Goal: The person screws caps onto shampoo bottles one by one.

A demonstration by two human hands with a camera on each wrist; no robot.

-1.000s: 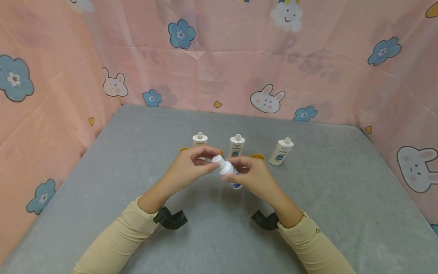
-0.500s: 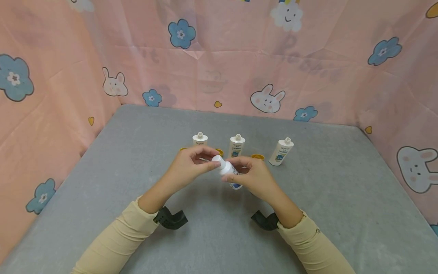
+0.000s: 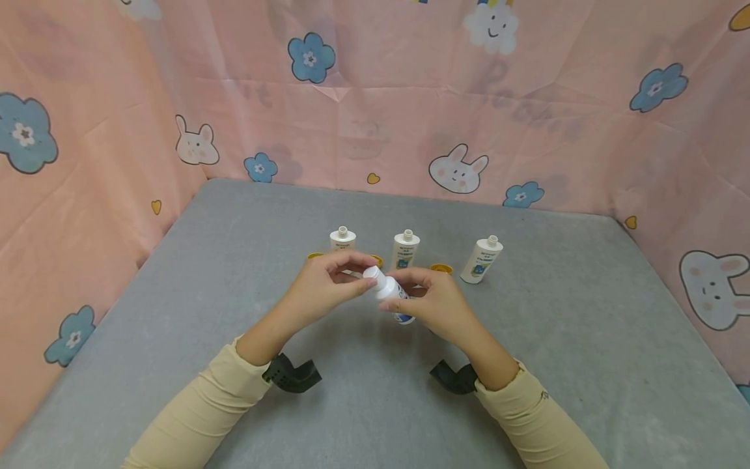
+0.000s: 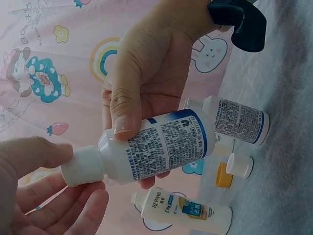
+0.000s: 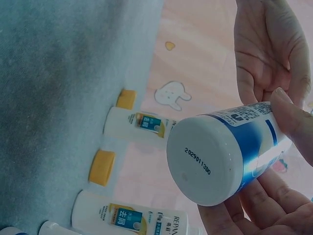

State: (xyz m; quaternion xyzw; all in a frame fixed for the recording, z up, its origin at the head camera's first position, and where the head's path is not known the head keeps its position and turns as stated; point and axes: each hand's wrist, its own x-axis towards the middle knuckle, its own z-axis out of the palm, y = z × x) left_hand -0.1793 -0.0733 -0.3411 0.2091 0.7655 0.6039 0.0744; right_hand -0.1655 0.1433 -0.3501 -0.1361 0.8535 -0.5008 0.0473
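Both hands hold one white bottle point(image 4: 164, 144) with a blue band and dense printed text, tilted above the grey table. My left hand point(image 3: 325, 286) pinches its white cap point(image 4: 82, 166) between thumb and fingers. Around the bottle's body, my right hand point(image 3: 438, 303) keeps its grip, thumb on the label side and fingers beneath. The right wrist view shows the bottle's round base point(image 5: 204, 159) with a printed number. The cap is still on the bottle's neck, at the left fingertips.
Beyond the hands stand three uncapped white bottles, left point(image 3: 342, 238), middle point(image 3: 405, 251) and right point(image 3: 482, 259). Yellow caps point(image 3: 441, 268) lie among them. A second blue-banded bottle point(image 4: 239, 120) and a loose white cap point(image 4: 239, 165) show in the left wrist view. Pink patterned cloth point(image 3: 375, 117) surrounds the table.
The left thumb and fingers shift slightly at the cap. The bottle and the right hand keep their place.
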